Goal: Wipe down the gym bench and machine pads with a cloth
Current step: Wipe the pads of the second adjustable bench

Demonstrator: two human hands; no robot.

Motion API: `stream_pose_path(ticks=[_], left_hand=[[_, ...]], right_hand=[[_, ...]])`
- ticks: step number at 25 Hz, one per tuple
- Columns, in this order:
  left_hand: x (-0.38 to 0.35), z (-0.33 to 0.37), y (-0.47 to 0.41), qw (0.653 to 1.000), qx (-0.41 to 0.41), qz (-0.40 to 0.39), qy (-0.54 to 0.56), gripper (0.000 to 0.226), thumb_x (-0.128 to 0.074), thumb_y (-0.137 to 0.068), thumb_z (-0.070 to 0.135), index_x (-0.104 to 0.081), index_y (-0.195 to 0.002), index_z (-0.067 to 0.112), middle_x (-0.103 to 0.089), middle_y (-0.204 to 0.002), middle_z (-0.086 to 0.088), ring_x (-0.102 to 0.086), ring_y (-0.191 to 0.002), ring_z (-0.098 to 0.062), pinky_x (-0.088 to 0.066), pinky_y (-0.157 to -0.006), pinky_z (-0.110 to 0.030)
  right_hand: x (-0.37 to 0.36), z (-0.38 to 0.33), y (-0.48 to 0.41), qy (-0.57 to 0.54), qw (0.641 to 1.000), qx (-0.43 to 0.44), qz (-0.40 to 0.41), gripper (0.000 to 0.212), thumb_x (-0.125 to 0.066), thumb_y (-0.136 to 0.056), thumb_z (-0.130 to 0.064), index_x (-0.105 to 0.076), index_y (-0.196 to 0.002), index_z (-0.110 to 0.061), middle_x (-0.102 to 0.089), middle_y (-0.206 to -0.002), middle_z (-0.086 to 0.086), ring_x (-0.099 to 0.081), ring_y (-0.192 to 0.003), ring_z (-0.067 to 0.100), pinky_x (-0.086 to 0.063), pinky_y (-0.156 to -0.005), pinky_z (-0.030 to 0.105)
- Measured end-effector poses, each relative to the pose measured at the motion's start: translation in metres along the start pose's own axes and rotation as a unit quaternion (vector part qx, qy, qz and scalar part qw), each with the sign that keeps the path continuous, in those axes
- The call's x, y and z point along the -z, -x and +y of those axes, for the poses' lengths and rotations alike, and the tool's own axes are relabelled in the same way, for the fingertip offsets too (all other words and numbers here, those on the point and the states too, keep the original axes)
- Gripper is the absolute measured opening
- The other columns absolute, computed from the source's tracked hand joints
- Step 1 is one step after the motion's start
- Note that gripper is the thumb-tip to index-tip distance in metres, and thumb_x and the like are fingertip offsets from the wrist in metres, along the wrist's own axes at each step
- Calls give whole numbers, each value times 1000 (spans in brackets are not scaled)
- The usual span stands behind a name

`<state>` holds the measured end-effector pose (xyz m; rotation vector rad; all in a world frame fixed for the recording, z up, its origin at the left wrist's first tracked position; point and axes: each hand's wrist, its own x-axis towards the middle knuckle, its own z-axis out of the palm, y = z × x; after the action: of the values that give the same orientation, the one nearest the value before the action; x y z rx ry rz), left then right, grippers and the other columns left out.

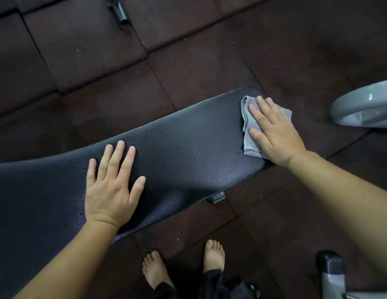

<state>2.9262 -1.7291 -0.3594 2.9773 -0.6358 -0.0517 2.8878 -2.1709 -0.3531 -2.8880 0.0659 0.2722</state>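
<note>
As we press the cloth to the bench's end

While our right hand (274, 134) lies flat on the folded grey cloth (251, 145), fingers straight and a little spread, nothing is pinched: the cloth is simply pressed against the bench (188, 152) at its rounded end. Our left hand (110, 186) rests palm down further back along the bench, fingers fanned, holding nothing.

We judge the cloth light, soft and limp, folded into several layers, so it should go wherever the palm drags it. A flat palm over its middle looks the best hold, since a loose corner could roll under or slip off the bench's edge. The bench's ribbed black cover looks firm and grippy rather than slick, so we expect some drag and would press evenly.

The bench's long axis runs from its wide part, which passes out of view, to the rounded end under the cloth. The cloth's longer side lies across the bench, from far edge to near edge, and one corner seems to reach just past the bench's end, over the floor tiles (188, 61)
</note>
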Motion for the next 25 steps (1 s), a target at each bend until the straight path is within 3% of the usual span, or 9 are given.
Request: stream_pose_path(ticks=[2, 5, 10, 14, 18, 20, 21, 23, 25], left_hand=[[0, 0, 0, 1000, 2, 0, -1, 72, -34, -99, 55, -33, -162, 19, -23, -171, -3, -20, -158, -28, -14, -127, -58], [0, 0, 0, 1000, 2, -1, -7, 72, -34, -99, 55, -32, -162, 20, -22, -172, -3, -19, -159, -28, -13, -127, -57], [0, 0, 0, 1000, 4, -1, -6, 72, -34, -100, 55, -32, -162, 20, -22, -172, -2, -18, -159, -27, -12, -127, -56], [0, 0, 0, 1000, 5, 4, -4, 69, -32, -102, 53, -32, -162, 20, -22, -172, -2, -18, -159, -27, -12, -127, -56], [0, 0, 0, 1000, 3, 0, -2, 68, -30, -103, 52, -31, -163, 20, -21, -172, -2, -16, -159, -26, -12, -127, -56], [0, -1, 1, 1000, 4, 1, -2, 67, -30, -103, 53, -31, -163, 21, -21, -172, -2, -16, -159, -26, -12, -127, -56], [0, -1, 1, 1000, 4, 1, -1, 67, -30, -103, 53, -30, -163, 21, -21, -172, -1, -16, -159, -26, -12, -127, -56], [-1, -1, 0, 1000, 4, -1, -1, 67, -30, -104, 53, -30, -163, 21, -21, -172, -1, -15, -160, -26, -11, -128, -56], [-1, 0, 0, 1000, 4, 3, -2, 67, -30, -104, 53, -29, -163, 22, -21, -172, -1, -15, -160, -25, -11, -128, -55]], right_hand=[[9, 8, -23, -22, 1000, 2, -6, 69, -28, -104, -56, -24, -164, -22, -12, -173, 4, -6, -160, 25, -12, -129, 48], [14, 1, -47, -63, 997, -49, 8, 70, -31, -103, -54, -23, -165, -21, -11, -173, 5, -7, -160, 24, -8, -129, 37], [-13, 2, 29, -6, 1000, -26, 9, 68, -24, -105, -56, -15, -165, -25, -6, -174, 1, 2, -160, 18, -5, -130, 46], [-23, -52, 29, -22, 976, -209, 62, 71, -24, -102, -53, -19, -165, -21, -9, -174, 6, -4, -160, 25, -8, -128, 54], [-62, -176, 49, -15, 993, -95, 66, 68, -31, -104, -50, -25, -164, -19, -14, -173, 9, -10, -160, 28, -8, -128, 52], [-61, -159, 48, -9, 997, -34, 75, 66, -34, -104, -50, -30, -163, -21, -20, -172, 8, -15, -159, 28, -13, -127, 53], [-58, -136, 47, 0, 995, -45, 87, 66, -35, -103, -49, -33, -162, -21, -22, -171, 9, -18, -158, 30, -16, -126, 55], [-49, -93, 48, -6, 982, -156, 108, 67, -35, -102, -49, -32, -162, -20, -22, -171, 10, -17, -158, 32, -16, -125, 58], [-49, -109, 50, -25, 959, -252, 125, 69, -32, -103, -50, -27, -163, -18, -17, -172, 12, -12, -159, 32, -12, -126, 58]])
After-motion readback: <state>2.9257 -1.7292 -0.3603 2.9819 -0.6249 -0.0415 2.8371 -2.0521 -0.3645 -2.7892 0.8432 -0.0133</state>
